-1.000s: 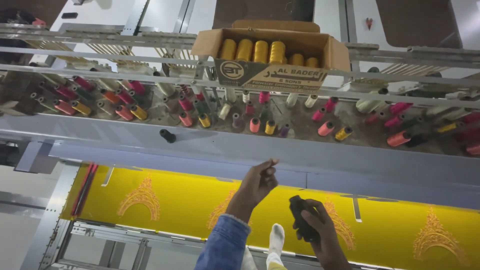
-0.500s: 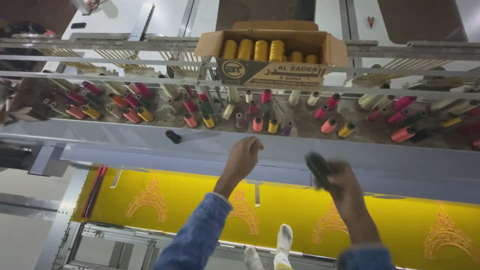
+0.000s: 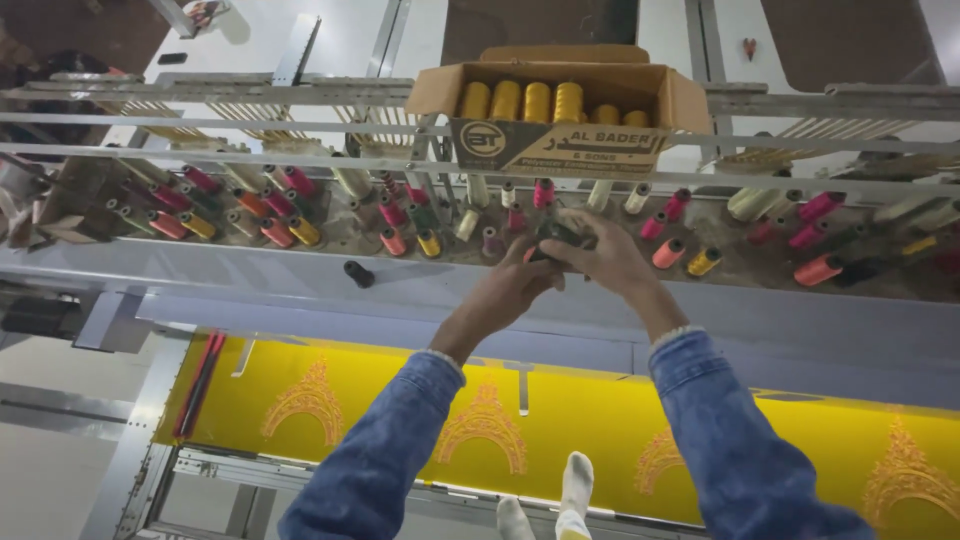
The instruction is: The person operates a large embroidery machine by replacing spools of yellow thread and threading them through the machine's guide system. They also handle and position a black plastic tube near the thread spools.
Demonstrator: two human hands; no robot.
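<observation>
At six o'clock, nearest the camera, two feet in white socks [image 3: 575,490] stand below a long stretch of yellow cloth [image 3: 590,430] laid flat on a metal-framed machine bed; four orange arch-shaped embroidered motifs [image 3: 310,400] show on it, spaced along its length, the one at four o'clock cut by the edge. Two arms in blue denim sleeves [image 3: 385,450] rise from the bottom toward twelve o'clock, over a pale grey steel beam [image 3: 250,285] that crosses the whole view; one small black knob [image 3: 358,273] sits on it at nine o'clock. Just past the beam the two hands meet at the centre: the right hand [image 3: 605,260] is curled around a dark thread spool [image 3: 555,235], fingers closed over it, and the left hand [image 3: 515,285] comes in from below with its fingers bent, touching the right hand at the spool; how firmly it grips cannot be told. Around them runs a dusty shelf of thread cones [image 3: 285,215] in red, pink, orange, yellow and cream, more than thirty, too crowded to count exactly. Above it run horizontal metal rails [image 3: 200,125]. At twelve o'clock, one open cardboard box [image 3: 560,140] rests on the rails, holding about six golden-yellow spools [image 3: 520,100]. Farthest off, white machine panels [image 3: 330,40] and brown floor fill the top.
</observation>
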